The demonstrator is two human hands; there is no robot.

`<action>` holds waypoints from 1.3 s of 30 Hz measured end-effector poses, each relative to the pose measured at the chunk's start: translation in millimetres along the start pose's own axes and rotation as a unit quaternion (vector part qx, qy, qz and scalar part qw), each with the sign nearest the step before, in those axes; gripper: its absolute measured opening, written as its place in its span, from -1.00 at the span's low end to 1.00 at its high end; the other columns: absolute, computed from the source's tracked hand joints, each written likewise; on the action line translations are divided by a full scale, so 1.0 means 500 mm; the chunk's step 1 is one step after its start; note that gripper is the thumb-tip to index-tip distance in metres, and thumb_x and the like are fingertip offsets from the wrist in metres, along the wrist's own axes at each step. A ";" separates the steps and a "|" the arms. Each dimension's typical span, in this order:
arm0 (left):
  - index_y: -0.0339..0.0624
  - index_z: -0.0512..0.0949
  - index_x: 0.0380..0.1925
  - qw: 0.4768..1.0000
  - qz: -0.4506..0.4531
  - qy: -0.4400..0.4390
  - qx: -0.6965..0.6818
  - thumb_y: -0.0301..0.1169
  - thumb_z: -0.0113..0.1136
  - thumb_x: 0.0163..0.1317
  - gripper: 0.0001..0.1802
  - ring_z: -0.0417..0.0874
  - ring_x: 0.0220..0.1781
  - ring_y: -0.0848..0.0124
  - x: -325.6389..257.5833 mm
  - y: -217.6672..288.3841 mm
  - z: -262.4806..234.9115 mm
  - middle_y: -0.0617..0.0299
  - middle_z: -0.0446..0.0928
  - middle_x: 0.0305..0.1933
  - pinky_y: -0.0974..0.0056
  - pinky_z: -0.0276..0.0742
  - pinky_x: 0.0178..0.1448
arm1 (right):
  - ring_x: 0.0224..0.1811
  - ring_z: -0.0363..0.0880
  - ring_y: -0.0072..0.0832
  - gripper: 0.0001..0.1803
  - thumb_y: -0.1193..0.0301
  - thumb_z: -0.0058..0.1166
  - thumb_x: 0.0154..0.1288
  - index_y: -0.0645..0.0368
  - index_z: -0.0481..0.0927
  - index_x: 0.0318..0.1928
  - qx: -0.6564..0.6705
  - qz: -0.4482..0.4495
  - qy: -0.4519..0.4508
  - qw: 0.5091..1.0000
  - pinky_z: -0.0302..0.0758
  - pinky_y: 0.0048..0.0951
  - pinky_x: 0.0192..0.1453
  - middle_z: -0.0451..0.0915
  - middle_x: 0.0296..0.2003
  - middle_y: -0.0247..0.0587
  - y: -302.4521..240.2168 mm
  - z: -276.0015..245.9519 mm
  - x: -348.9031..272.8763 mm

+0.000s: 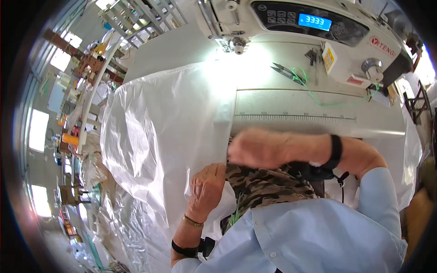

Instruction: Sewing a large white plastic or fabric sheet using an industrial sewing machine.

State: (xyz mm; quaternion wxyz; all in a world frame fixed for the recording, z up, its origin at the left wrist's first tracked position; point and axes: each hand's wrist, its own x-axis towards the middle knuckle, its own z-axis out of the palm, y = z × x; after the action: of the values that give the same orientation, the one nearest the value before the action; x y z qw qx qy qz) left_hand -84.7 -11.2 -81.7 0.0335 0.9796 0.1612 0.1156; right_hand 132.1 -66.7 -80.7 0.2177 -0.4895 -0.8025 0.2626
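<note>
A large, glossy white plastic sheet [159,123] spreads over the left side of the sewing table and hangs down past its front edge. Its right edge runs up towards the brightly lit needle area of the sewing machine [273,25]. My left hand [208,189] is closed on that right edge, near my lap, with its fingers pressed together. Just beyond it, my right hand [255,148] reaches across at the table's front edge, close to the sheet's edge. Motion blurs its fingers, so I cannot tell whether they hold anything.
Thread snips [289,73] lie on the sewing table [282,98] under the machine arm, with green thread [318,98] trailing rightwards. A printed ruler scale [296,117] runs along the table's front. More crumpled plastic sheeting [118,227] lies at the lower left. A metal rack [136,20] stands at the back left.
</note>
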 end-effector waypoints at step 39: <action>-0.21 0.58 -0.28 0.972 -0.157 0.104 -0.142 -0.60 0.19 0.11 -0.84 0.57 -0.41 0.23 -0.005 0.030 -0.018 0.17 0.42 -0.42 0.21 0.46 -0.38 | -0.17 0.59 -0.30 -0.87 0.54 0.01 0.27 0.19 0.56 -0.18 -0.395 -0.044 0.136 0.908 0.59 -0.33 -0.06 0.53 -0.26 -0.22 0.199 -0.197 0.065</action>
State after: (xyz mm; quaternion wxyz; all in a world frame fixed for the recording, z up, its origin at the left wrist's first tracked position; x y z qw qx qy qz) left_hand -84.4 -26.1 -71.9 0.1727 0.9098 0.2980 0.2315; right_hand 244.9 21.1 -65.5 0.1253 -0.5306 -0.8240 -0.1545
